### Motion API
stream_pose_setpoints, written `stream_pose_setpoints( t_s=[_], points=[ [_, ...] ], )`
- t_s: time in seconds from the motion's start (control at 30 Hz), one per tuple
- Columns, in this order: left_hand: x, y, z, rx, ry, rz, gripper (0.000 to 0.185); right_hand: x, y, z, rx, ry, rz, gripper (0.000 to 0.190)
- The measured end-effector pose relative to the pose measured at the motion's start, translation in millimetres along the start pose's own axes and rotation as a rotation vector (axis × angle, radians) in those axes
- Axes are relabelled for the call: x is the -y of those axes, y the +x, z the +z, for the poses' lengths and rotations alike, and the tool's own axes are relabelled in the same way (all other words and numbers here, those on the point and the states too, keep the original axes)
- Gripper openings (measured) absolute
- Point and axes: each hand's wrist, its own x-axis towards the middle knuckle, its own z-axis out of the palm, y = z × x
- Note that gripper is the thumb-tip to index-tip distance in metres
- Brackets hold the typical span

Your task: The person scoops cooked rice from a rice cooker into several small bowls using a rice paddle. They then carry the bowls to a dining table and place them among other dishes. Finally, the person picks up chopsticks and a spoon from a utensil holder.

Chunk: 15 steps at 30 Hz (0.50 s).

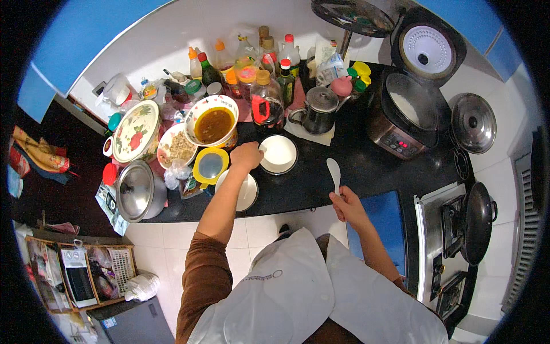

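Observation:
My left hand [247, 155] grips the left rim of a white bowl [280, 154] on the black counter; its fingertips are partly hidden. Under my left forearm stands a second white bowl [248, 193], partly covered by the arm. My right hand [349, 206] holds a white rice paddle [334, 173] by its handle, blade pointing up and away from me, near the counter's front edge. Back right of that hand, a rice cooker [397, 139] stands with its lid [429, 49] raised. White rice [406, 106] shows inside its pot.
Left of the bowls crowd a bowl of brown soup [215, 122], a bowl of chopped food [178, 148], a yellow-rimmed lid [210, 165] and a lidded metal pot [137, 189]. Behind are bottles [266, 99] and a metal kettle [320, 109]. A wok [478, 223] sits on the gas stove at right.

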Motion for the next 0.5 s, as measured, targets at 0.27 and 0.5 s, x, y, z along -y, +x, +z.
stream_pose_setpoints(
  t_s=[0.27, 0.5],
  points=[
    [1.7, -14.6, -36.4, -0.022, -0.274, 0.111, 0.025, 3.7, 14.0, -11.4, 0.015, -0.020, -0.002, 0.022],
    [-43.2, -40.6, -76.8, -0.527, -0.281, 0.338, 0.015, 31.9, 41.5, -24.7, -0.095, -0.147, -0.073, 0.028]
  ],
)
